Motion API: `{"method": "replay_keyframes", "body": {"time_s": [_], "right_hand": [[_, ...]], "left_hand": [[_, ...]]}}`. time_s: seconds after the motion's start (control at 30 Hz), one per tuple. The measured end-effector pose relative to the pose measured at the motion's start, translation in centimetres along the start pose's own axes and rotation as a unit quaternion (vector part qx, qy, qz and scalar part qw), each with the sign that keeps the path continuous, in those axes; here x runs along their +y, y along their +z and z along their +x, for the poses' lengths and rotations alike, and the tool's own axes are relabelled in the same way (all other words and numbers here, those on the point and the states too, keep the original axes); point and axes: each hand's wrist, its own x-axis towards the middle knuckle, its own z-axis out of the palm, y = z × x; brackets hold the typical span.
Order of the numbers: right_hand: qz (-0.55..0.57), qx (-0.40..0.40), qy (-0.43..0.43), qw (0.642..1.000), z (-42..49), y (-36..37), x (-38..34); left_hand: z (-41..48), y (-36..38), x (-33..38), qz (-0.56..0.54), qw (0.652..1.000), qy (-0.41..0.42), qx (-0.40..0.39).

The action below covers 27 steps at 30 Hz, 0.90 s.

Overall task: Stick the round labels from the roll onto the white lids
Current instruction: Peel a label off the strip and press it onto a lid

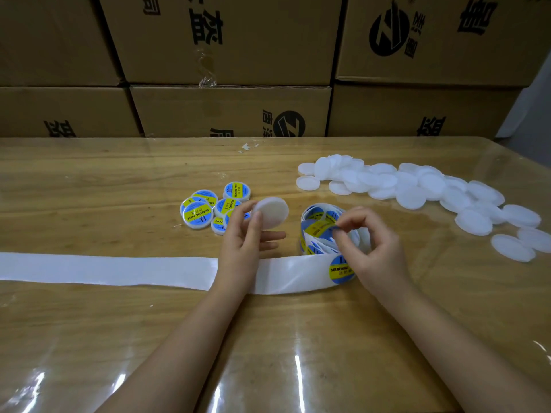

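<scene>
- Head view: the left hand (246, 236) grips a bare white lid (272, 213) by its edge, thumb on the near face and fingers behind. It holds the lid tilted above the table (89, 189).
- The right hand (374, 248) pinches the edge of a blue-and-yellow label (317, 228) between thumb and forefinger, right at the roll (362, 236). The other fingers are curled.
- The roll stands on the table just right of the held lid, under the right hand's fingers.
- A white strip (119, 269) runs from the roll leftwards across the table, passing under the left wrist.
- A second label (340, 270) sits on the strip beside the roll, partly hidden by the right hand.
- Labelled lids (198, 214) lie clustered just left of the left hand, some overlapping.
- Plain lids (417, 186) lie heaped on the right side of the table, well apart from the labelled ones.
- Brown boxes (226, 55) with black print are stacked behind the table.
</scene>
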Motion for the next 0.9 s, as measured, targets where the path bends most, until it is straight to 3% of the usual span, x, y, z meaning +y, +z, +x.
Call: {"method": "replay_keyframes", "body": {"time_s": [0.37, 0.9], "right_hand": [[0.035, 0.033, 0.061, 0.997, 0.36, -0.12, -0.21], [-0.023, -0.033, 0.081, 0.996, 0.3, 0.03, 0.11]], "left_hand": [[-0.54, 0.32, 0.73, -0.091, 0.983, -0.102, -0.12], [-0.83, 0.45, 0.76, -0.059, 0.974, -0.112, -0.19]]}}
